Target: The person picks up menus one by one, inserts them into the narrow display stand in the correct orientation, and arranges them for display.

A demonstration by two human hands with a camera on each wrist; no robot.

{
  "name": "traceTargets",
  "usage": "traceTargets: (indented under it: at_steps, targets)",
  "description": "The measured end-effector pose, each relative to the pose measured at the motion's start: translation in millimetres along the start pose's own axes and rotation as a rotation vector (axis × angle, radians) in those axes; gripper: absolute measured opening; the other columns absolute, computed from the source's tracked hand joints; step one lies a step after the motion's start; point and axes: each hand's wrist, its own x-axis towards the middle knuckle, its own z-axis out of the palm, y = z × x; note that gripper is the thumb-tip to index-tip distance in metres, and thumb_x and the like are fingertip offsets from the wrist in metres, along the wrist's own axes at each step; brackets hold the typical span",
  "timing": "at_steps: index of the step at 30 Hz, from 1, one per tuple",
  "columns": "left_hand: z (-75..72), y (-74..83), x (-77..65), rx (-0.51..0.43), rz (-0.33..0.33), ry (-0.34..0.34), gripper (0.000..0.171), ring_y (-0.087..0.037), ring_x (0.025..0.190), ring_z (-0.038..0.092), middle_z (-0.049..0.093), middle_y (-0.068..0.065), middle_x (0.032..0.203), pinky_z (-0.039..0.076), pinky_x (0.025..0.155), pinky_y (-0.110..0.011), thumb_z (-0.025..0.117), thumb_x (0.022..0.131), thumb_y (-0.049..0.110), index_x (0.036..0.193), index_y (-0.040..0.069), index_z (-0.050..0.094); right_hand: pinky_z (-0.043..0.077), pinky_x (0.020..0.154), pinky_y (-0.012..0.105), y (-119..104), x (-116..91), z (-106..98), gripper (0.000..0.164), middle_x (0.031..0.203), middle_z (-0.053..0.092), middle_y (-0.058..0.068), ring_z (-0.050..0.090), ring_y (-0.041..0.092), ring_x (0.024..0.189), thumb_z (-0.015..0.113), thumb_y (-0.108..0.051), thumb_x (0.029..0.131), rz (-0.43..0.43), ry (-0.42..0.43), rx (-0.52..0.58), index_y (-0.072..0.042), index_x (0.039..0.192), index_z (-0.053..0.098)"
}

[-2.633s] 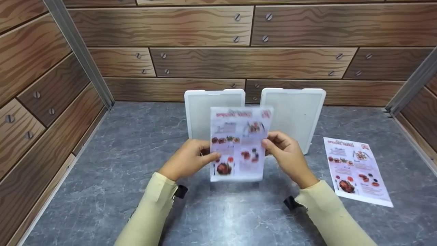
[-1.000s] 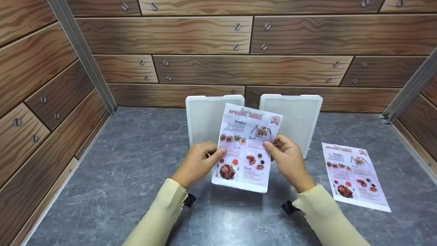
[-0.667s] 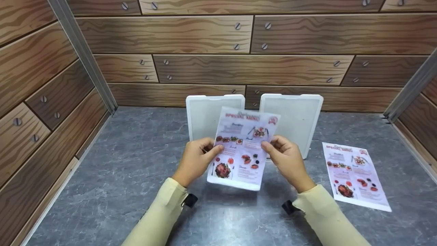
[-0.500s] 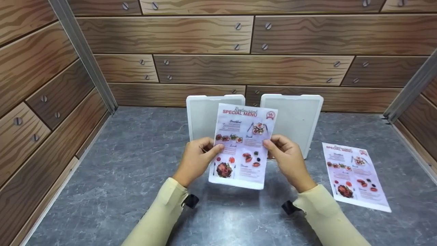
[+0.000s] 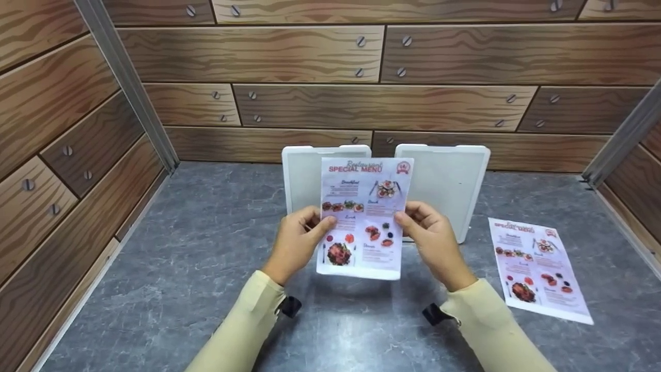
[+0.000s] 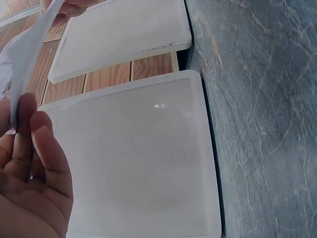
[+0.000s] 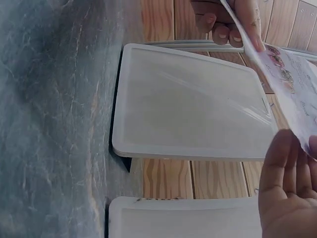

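Note:
Between both hands, above the table, a printed menu sheet [image 5: 361, 222] is held nearly upright with its text facing the head camera. My left hand [image 5: 297, 240] pinches its left edge, thumb in front and fingers behind. On the opposite edge, my right hand [image 5: 434, 245] pinches the sheet in the same way. Behind the sheet stand two white-framed panels, the left one [image 5: 302, 181] and the right one [image 5: 449, 191], each partly hidden. In the left wrist view, the paper [image 6: 29, 54] shows edge-on, with a panel [image 6: 138, 153] beyond the fingertips.
A second menu sheet [image 5: 539, 271] lies face up on the right of the grey marbled table [image 5: 206, 206]. Wood-patterned walls [image 5: 310, 57] enclose the back and both sides. A metal corner post [image 5: 129, 93] rises at the left.
The menu sheet, tilted clockwise a second ago, now stands straighter and sits slightly further left. Both hands keep pinching its edges. The panels and second sheet stay in place.

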Motion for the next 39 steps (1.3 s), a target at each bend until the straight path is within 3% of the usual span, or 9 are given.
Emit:
traceTargets:
  at_steps: [3,6,13,16,23,27,35,39]
  targets:
    - [-1.1,-0.4,-1.0,-0.017,0.002,0.028,0.019,-0.012,0.064,0.056,0.064,0.000,0.073,0.046,0.059,-0.023,0.073,0.097,0.022,0.089,0.005,0.071,0.059,0.073,0.029,-2,1,3,0.012,0.092,0.072,0.008,0.068,0.016,0.079,0.062,0.002,0.101,-0.012,0.005,-0.003,0.009,0.109,0.067]
    - [-2.4,-0.4,-2.2,-0.019,0.008,0.004,0.019,-0.012,0.065,0.057,0.064,0.000,0.075,0.046,0.059,-0.023,0.073,0.098,0.024,0.093,0.006,0.071,0.057,0.070,0.027,-5,3,5,0.010,0.089,0.071,0.007,0.065,0.014,0.075,0.062,0.002,0.101,-0.037,0.024,0.002,0.008,0.106,0.067]
    - [-4.7,1.1,-5.8,-0.039,-0.030,-0.233,0.026,-0.012,0.075,0.064,0.076,-0.003,0.098,0.050,0.062,-0.024,0.073,0.098,0.021,0.119,0.007,0.074,0.057,0.071,0.026,-9,11,7,0.013,0.090,0.071,0.005,0.065,0.013,0.077,0.063,-0.003,0.102,-0.074,0.061,0.009,0.007,0.109,0.067]
    - [-5.3,-0.2,-5.7,-0.023,-0.046,-0.279,0.026,-0.010,0.078,0.063,0.077,-0.003,0.102,0.051,0.066,-0.024,0.074,0.097,0.019,0.120,0.006,0.074,0.057,0.072,0.026,-11,15,7,0.015,0.091,0.072,0.005,0.066,0.014,0.078,0.063,-0.006,0.102,-0.083,0.078,-0.002,0.007,0.109,0.068]
    - [-8.6,-2.9,-5.0,0.064,-0.052,-0.251,0.014,-0.008,0.067,0.050,0.062,0.006,0.077,0.040,0.058,-0.023,0.077,0.095,0.021,0.098,0.008,0.075,0.057,0.073,0.026,-16,25,4,0.012,0.090,0.073,0.004,0.067,0.014,0.078,0.064,-0.004,0.102,-0.108,0.100,0.009,0.005,0.108,0.069]
    - [-7.9,-2.0,-4.5,0.077,-0.056,-0.280,0.017,-0.008,0.067,0.051,0.059,0.007,0.075,0.042,0.059,-0.023,0.077,0.095,0.022,0.087,0.010,0.067,0.057,0.075,0.025,-21,30,2,0.011,0.090,0.072,0.002,0.067,0.013,0.079,0.064,-0.005,0.101,-0.119,0.119,0.019,0.003,0.107,0.070]
    - [-14.5,-0.6,0.3,0.097,-0.024,-0.253,0.009,-0.011,0.076,0.060,0.069,0.002,0.087,0.051,0.069,-0.026,0.074,0.096,0.014,0.103,0.009,0.072,0.056,0.073,0.024,-34,48,-3,0.008,0.087,0.071,0.002,0.065,0.011,0.077,0.064,-0.002,0.101,-0.176,0.120,0.040,0.000,0.104,0.071]
    - [-22.8,5.7,10.7,0.100,0.025,-0.196,0.014,-0.014,0.081,0.062,0.070,-0.003,0.094,0.054,0.074,-0.029,0.069,0.098,0.009,0.110,0.005,0.072,0.056,0.072,0.023,-43,58,-3,0.008,0.086,0.071,0.002,0.065,0.011,0.076,0.064,-0.002,0.101,-0.197,0.113,0.030,0.001,0.103,0.071]
